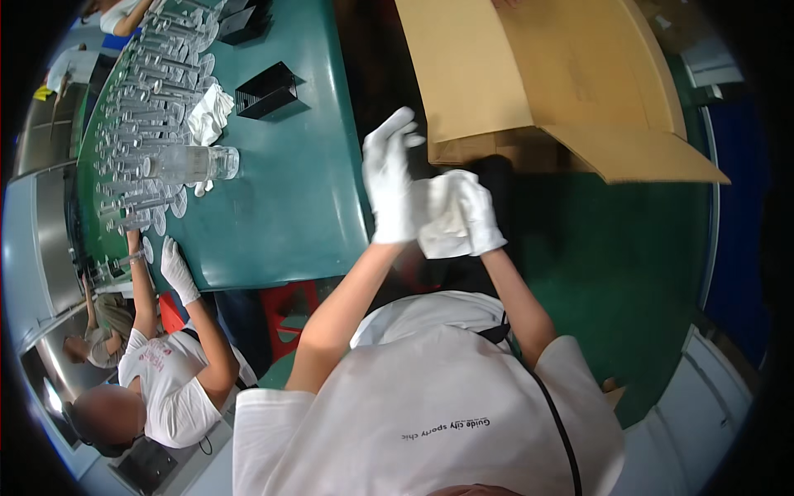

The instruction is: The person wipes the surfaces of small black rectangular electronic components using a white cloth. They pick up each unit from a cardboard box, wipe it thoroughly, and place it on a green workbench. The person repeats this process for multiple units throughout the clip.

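Cloth [442, 221], creased, white | right gloved hand [480, 212] apparently pinching it | left hand [389, 178]: fingers [394, 130] bent, slightly parted

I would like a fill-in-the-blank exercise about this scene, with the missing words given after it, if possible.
1. The person's two hands, left hand and right hand, wear white ____.
2. The white cloth near the person's waist is held in the ____ hand.
3. The open box beyond the hands is made of brown ____.
4. The angular object beside the crumpled fabric on the table is coloured ____.

Missing words: gloves; right; cardboard; black.
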`<state>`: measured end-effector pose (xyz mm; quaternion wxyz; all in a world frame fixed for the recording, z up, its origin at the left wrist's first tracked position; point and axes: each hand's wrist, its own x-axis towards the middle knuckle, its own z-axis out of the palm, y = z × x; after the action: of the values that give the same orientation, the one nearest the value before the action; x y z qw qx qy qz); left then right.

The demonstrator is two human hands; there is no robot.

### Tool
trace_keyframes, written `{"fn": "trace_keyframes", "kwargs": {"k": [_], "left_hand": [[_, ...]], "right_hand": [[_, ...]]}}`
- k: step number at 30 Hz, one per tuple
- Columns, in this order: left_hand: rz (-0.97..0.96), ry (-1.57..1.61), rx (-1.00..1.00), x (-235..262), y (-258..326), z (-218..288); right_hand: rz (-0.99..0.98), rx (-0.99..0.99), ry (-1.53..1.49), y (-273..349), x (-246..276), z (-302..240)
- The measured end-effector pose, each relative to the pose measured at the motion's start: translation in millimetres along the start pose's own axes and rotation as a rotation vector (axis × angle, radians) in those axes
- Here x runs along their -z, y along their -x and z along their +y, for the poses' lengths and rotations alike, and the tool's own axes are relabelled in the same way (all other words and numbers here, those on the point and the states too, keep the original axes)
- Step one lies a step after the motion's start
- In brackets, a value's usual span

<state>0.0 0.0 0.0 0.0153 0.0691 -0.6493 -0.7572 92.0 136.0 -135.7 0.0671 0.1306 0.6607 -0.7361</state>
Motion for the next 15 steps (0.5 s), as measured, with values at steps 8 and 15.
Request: {"fn": "trace_keyframes", "kwargs": {"k": [8, 15], "left_hand": [[0.841, 0.104, 0.221, -35.3, -137.0, -304.1], [0.379, 0.273, 0.833, 11.2, -112.6, -417.7]], "right_hand": [[0.229, -0.257, -0.158, -48.4, 95.2, 53.2], [-0.138, 0.545, 0.936, -89.1, 97.8, 59.5]]}}
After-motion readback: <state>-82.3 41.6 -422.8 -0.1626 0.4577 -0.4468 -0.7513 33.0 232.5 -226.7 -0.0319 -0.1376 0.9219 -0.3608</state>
